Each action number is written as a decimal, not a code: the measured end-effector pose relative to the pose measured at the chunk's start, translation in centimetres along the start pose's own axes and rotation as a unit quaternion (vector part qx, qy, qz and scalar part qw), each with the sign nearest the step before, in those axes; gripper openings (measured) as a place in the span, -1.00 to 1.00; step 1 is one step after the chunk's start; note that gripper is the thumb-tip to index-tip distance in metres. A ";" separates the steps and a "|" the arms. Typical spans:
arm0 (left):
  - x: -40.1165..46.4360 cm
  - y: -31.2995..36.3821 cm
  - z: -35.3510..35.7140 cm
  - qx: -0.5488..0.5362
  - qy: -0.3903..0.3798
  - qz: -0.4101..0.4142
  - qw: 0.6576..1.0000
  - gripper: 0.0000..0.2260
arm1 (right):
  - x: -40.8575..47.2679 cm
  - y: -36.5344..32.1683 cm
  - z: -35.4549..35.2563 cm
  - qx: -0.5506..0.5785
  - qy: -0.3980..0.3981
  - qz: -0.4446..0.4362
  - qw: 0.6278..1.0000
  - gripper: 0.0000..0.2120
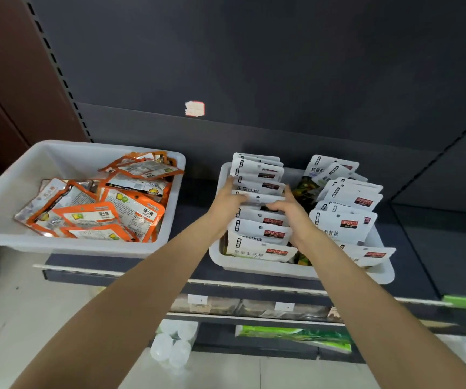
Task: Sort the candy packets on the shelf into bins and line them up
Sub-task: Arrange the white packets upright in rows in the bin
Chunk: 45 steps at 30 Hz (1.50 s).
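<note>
A white bin [257, 266] on the dark shelf holds white candy packets in two rows. The left row [260, 228] stands fairly lined up; the right row [347, 203] is looser. My left hand [230, 199] grips the left side of a white packet [260, 199] in the middle of the left row. My right hand [288, 206] pinches the same packet's right side. A second white bin [7, 192] at the left holds a jumbled heap of orange packets [108, 209].
The dark shelf [411, 248] runs right of the bins, with a back panel behind them. Lower shelves carry price tags [197, 299], a green package [296, 334] and white plastic bottles [171, 346]. A pale floor lies below left.
</note>
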<state>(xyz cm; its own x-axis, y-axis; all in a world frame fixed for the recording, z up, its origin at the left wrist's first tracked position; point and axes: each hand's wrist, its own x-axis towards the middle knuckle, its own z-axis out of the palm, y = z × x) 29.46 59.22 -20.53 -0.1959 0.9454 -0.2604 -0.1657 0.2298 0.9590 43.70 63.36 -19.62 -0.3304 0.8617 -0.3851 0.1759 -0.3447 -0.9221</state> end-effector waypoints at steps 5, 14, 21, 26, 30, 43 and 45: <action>0.7 0.1 -0.3 0.004 -0.043 0.013 0.999 -0.57 | -0.1 0.0 -0.8 -0.045 -0.008 0.002 0.999 -0.46; 3.5 0.9 -0.3 -0.039 0.066 -0.026 0.997 -0.52 | 3.5 -2.3 -1.9 -0.109 0.004 0.014 0.994 -0.37; 7.4 1.6 0.4 -0.042 0.100 -0.074 0.991 -0.48 | 6.0 -3.4 -0.8 -0.083 0.030 0.030 0.996 -0.45; 7.5 0.8 0.1 -0.081 0.103 -0.090 0.987 -0.42 | 6.0 -3.0 -0.5 -0.038 0.024 0.031 0.999 -0.47; 7.4 0.7 -0.2 -0.067 0.077 -0.066 0.993 -0.38 | 6.0 -2.7 -1.4 -0.053 0.027 0.027 0.998 -0.42; 0.5 -4.4 -3.2 0.066 -0.075 -0.029 0.995 -0.31 | -2.6 1.7 -1.5 0.046 0.080 0.006 0.996 -0.48; -4.5 -1.6 0.2 0.096 -0.082 -0.012 0.992 -0.42 | -3.2 2.6 -0.5 0.085 0.077 0.025 0.993 -0.51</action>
<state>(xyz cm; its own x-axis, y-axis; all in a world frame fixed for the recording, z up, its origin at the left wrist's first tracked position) 30.76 54.63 -20.93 -0.0325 0.9604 -0.2768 0.0226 0.2775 0.9604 45.67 59.90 -20.81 -0.1782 0.8842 -0.4317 0.0256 -0.4344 -0.9003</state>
